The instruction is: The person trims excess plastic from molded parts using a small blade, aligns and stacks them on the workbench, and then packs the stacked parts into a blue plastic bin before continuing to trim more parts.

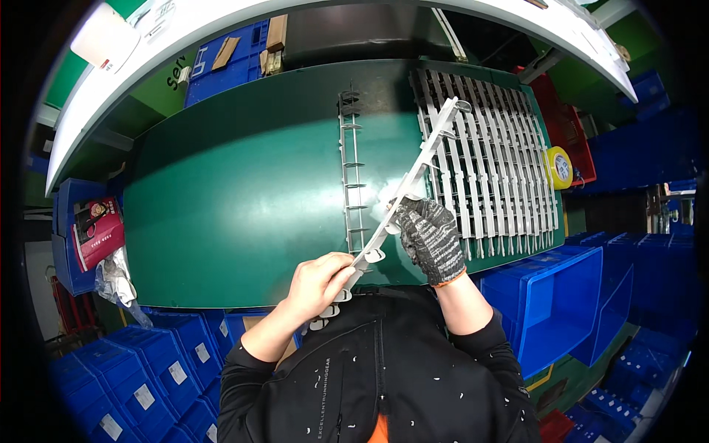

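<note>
A long pale metal strip point(426, 156) with rounded tabs along it slants across my front, its far end raised toward the upper right. My bare left hand point(317, 288) is closed around its lower part, thumb on top. In a dark grey knitted glove, my right hand point(434, 240) grips the strip near its middle, fingertips partly hidden. A similar strip with upright loops point(344, 159) lies lengthwise on the green table point(221, 199), just left of the held one. Several more strips point(480, 162) rest side by side in a row at the right.
A yellow tape roll point(560, 167) stands at the table's right edge, beside a red bin point(565, 122). Blue crates point(554, 303) are stacked right and left below the table. A red packet point(98, 232) sits in a blue bin at left. A white shelf point(81, 118) curves overhead.
</note>
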Tool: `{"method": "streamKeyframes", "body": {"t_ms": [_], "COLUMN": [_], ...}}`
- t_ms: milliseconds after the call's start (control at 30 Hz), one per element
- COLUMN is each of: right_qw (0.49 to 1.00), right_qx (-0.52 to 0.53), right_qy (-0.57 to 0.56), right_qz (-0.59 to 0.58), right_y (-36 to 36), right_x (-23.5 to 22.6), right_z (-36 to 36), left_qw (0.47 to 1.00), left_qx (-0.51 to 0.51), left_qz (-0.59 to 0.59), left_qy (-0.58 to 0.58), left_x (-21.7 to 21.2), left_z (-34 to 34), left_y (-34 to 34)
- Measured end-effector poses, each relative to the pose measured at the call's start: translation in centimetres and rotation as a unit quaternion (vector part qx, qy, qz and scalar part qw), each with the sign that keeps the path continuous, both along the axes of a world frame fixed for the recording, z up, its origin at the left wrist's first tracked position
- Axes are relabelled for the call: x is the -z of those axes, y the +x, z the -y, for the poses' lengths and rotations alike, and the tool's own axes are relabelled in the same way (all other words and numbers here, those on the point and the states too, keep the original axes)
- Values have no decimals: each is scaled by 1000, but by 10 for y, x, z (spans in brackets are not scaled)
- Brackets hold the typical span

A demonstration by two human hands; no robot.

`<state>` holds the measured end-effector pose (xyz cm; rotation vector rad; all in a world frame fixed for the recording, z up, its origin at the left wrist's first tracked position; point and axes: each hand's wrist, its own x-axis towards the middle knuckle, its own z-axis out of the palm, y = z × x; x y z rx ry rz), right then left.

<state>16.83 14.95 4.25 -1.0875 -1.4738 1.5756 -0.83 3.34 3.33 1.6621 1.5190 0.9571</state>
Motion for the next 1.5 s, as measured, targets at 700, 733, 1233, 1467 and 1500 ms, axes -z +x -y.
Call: {"method": "streamKeyframes", "body": {"t_ms": [700,733,1233,1467,1500], "right_qw": [999,997,913,992,990], "right_qx": [25,0,-176,13,4], "right_qy": [-11,21,288,70,57], "right_qz": [45,80,229,108,127], "right_y": [7,12,-8,-21,-24], "right_x": [-10,0,-4,-5,-7], "right_z": [10,9,17,18,17], "left_qw": [817,818,975,980,979], "left_qx": [18,13,-94,-104,-96], "left_qz": [545,544,166,-150,-170], "left_qy": [-188,-186,-114,76,63], "left_x": [10,9,-15,-11,-9], "left_z": [-2,-3,-19,-26,-23], "left_y": [-10,-12,-5,17,17]}}
